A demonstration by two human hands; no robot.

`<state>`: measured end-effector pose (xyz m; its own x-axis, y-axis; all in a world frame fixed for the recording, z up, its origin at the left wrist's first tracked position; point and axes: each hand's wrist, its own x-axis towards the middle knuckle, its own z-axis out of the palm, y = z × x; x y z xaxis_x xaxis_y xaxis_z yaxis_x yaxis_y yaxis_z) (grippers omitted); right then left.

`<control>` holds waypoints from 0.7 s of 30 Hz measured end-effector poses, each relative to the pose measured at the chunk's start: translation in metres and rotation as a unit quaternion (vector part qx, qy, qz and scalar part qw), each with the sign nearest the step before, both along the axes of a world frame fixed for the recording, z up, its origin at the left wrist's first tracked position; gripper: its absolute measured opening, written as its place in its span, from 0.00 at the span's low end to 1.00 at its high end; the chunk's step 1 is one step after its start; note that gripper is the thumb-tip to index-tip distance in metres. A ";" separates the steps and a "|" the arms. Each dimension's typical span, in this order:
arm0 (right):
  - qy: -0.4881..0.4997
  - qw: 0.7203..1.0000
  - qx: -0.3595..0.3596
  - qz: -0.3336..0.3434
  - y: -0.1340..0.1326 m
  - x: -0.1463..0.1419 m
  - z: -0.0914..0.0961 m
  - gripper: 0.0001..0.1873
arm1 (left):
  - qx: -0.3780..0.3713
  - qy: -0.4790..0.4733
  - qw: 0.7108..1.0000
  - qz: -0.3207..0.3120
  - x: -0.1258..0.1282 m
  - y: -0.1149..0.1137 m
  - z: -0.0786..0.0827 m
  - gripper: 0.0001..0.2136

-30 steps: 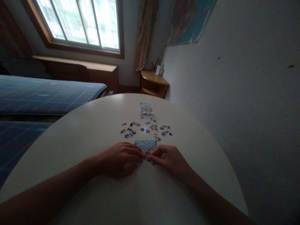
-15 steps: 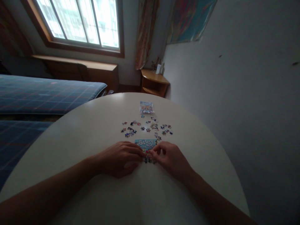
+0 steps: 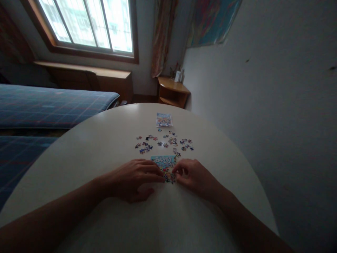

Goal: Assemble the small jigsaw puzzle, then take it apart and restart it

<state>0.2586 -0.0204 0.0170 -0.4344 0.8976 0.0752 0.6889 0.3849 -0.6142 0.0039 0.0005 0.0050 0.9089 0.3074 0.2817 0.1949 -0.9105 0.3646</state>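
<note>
A partly assembled jigsaw puzzle (image 3: 163, 160) lies on the round table in front of me, its blue top strip showing the letters "Bluey". My left hand (image 3: 137, 177) rests at its left side, fingers stretched over the edge and thumb spread apart. At the right edge, my right hand (image 3: 193, 178) is curled, thumb and index finger drawn together against the puzzle; whatever is between them is too small to make out. Several loose puzzle pieces (image 3: 173, 141) are scattered just beyond the puzzle.
A small printed packet (image 3: 163, 119) lies past the loose pieces on the white round table (image 3: 105, 140). Left of the table is a blue plaid mattress (image 3: 58, 107). A wooden corner shelf (image 3: 173, 85) stands behind, and a white wall (image 3: 263, 105) runs along the right.
My right fingertips have shifted slightly right, off the puzzle's middle to its right edge. My left thumb has moved away from the puzzle, while the left fingers remain over it.
</note>
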 end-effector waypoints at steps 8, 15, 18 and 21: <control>-0.003 0.999 -0.003 0.041 -0.001 0.000 -0.001 0.05 | 0.012 0.038 0.999 0.005 0.000 -0.002 0.001 0.21; -0.046 0.996 0.014 0.081 -0.001 0.001 0.002 0.08 | 0.011 0.041 0.999 0.012 0.001 -0.002 0.000 0.20; -0.080 0.991 0.042 0.102 -0.002 0.004 0.002 0.09 | 0.011 0.038 0.999 0.016 0.001 -0.002 0.000 0.20; -0.134 0.977 0.091 0.138 -0.003 0.006 0.003 0.07 | 0.014 0.035 0.999 0.020 0.001 -0.003 -0.001 0.20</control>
